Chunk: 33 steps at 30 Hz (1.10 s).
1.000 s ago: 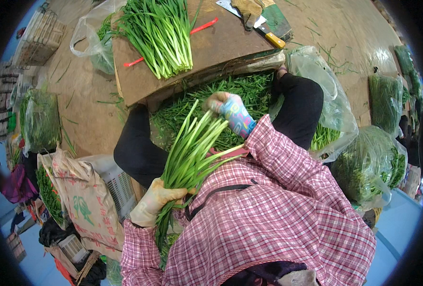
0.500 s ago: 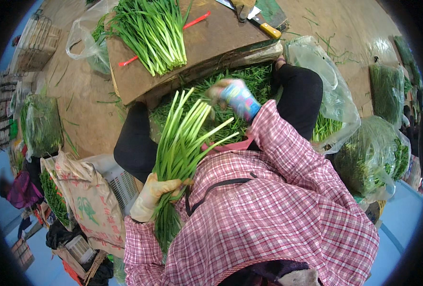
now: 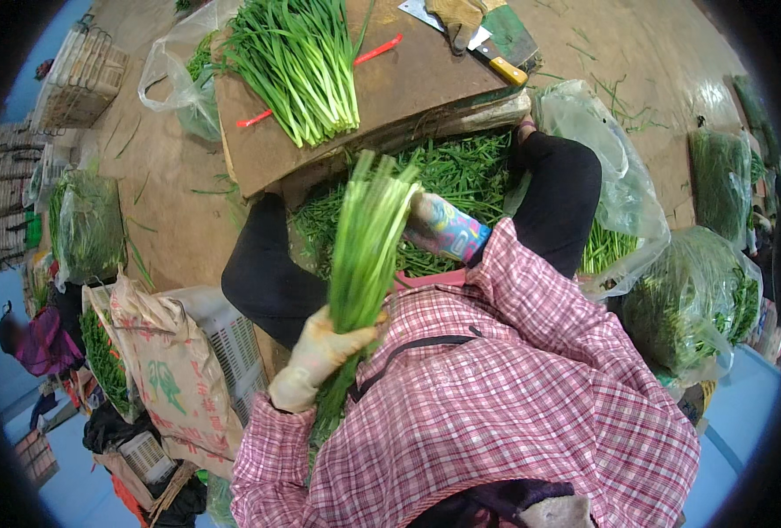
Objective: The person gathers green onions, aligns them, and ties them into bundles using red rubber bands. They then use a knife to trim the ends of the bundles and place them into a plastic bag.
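Observation:
My left hand [image 3: 320, 359], in a pale glove, is closed around the lower, leafy part of a bunch of garlic chives [image 3: 366, 255]. The bunch stands up in front of my shirt with its pale stem ends at the top, slightly blurred. Beside the stems, at their right side, is my right hand [image 3: 427, 220], with a colourful patterned cuff at the wrist. Its fingers are blurred and partly hidden by the stems. Ahead on a brown board [image 3: 426, 88] lies another chive bunch [image 3: 307, 79], across a red tie [image 3: 378, 49].
A knife with a yellow handle [image 3: 502, 67] and a brown glove [image 3: 457, 19] lie at the board's right. Loose green leaves [image 3: 470, 172] are heaped between my knees. Plastic bags of greens [image 3: 685, 299] stand at right; a printed sack [image 3: 170, 378] is at left.
The chive bunch has swung upright, its spread stems drawn closer together. My left hand has moved slightly right and down. My right hand has come down beside the stems.

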Available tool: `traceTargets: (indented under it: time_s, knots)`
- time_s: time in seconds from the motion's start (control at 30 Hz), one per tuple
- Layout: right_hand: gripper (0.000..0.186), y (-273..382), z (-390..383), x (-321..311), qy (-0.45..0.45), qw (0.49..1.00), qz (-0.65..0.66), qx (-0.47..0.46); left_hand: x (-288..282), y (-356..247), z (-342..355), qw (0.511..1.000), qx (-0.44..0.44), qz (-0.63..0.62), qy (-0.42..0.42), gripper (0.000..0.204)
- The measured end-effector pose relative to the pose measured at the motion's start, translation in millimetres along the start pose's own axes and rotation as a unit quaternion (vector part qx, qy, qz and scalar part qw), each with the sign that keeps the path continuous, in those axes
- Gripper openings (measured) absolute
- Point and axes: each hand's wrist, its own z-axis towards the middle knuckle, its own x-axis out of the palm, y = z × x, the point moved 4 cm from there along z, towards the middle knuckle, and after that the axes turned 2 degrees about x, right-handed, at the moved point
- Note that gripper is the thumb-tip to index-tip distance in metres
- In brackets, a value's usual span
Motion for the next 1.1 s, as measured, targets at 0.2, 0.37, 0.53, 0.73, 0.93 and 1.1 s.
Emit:
traceTargets:
  time_s: [0.2,0.37,0.53,0.73,0.93,1.1]
  knots:
    - [0.077,8.9,19.1,13.2,0.007,0.982,0.188,0.005,13.8,7.4,9.0,0.992,0.046,0.118,0.002,0.035]
    - [0.064,19.8,34.6,13.2,0.01,0.973,0.224,-0.049,24.1,-18.5,14.1,0.996,-0.011,0.017,0.083,0.044]
    - [0.024,76.4,42.4,20.7,-0.122,0.973,0.167,-0.106,15.0,-40.2,13.8,0.982,-0.055,0.0,0.182,0.051]
    - [0.018,158.5,62.8,-13.8,-0.07,0.956,0.144,-0.244,-92.0,-100.5,-55.6,0.841,0.007,0.534,-0.087,0.067]
    - [0.02,179.1,84.0,51.6,-0.149,0.936,0.061,-0.314,-17.2,-151.7,-112.2,0.869,0.295,0.391,-0.076,0.073]
    - [0.032,156.4,100.6,118.7,-0.124,0.917,0.048,-0.375,68.0,-95.0,5.8,0.945,0.267,0.073,0.174,0.08]
